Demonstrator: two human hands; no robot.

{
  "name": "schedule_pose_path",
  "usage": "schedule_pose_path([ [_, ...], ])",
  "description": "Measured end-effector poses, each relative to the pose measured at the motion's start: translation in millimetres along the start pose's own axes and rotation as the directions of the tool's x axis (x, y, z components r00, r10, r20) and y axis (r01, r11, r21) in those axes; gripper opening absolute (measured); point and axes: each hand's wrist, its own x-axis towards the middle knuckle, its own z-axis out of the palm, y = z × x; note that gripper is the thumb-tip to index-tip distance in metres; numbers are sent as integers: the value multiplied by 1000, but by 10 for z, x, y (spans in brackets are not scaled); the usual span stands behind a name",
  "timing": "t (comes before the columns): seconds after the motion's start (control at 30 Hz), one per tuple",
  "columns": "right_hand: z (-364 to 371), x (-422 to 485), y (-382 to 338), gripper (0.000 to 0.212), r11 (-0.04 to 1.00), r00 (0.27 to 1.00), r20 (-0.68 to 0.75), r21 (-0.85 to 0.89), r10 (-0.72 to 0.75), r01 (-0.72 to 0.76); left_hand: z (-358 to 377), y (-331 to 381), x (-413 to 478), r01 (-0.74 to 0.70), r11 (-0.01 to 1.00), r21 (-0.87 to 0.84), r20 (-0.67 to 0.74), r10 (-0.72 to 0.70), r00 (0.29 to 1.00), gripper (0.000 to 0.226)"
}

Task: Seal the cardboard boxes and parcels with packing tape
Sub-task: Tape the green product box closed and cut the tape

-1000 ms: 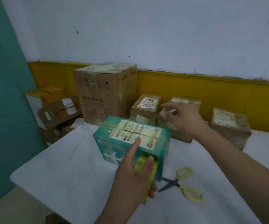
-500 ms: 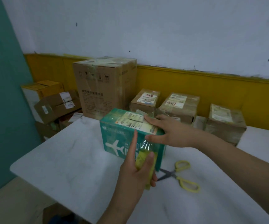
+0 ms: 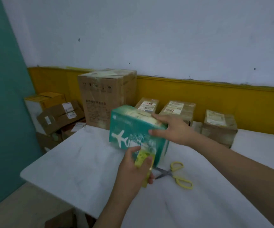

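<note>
Hands: two, apart. Left hand (image 3: 131, 171) clamped round a yellow tape dispenser (image 3: 142, 162). Right hand (image 3: 172, 130) laid over the green box's top right edge, fingers straight on top, thumb on the front face, steadying it.

Worktop (image 3: 77, 165): white, set against the wall.

Large carton (image 3: 106, 96): brown, upright at the worktop's far left corner, its top already taped.

Green box (image 3: 129, 129): aeroplane print, near the worktop's middle, apparently tilted; blurred. Clear tape seems to run from dispenser to front face.

Brown parcels (image 3: 218, 125): three along the wall, labelled.

Scissors (image 3: 177, 176): yellow handles, lying just right of the green box, untouched.

Step in hand, as judged: drawing tape down the green box's front. Next move calls for a taut strip pressed flat, then a cut; the scissors lie near the right hand.
</note>
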Motion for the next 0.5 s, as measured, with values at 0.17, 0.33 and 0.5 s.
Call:
schedule_pose_path([
  [0.17, -552, -6, -106, 35, 832, 991, -64, 550, 122, -67, -124, 83, 41, -40, 986, 163, -103, 58, 993, 26],
  [0.33, -544, -12, 28, 47, 729, 977, 62, 656, 204, -194, -110, 234, 219, -89, 979, 182, 61, 79, 995, 40],
  [0.5, -311, -53, 205, 41, 412, 947, 202, 863, 249, -292, -163, 267, 237, -101, 993, 62, 174, 89, 981, 44],
])
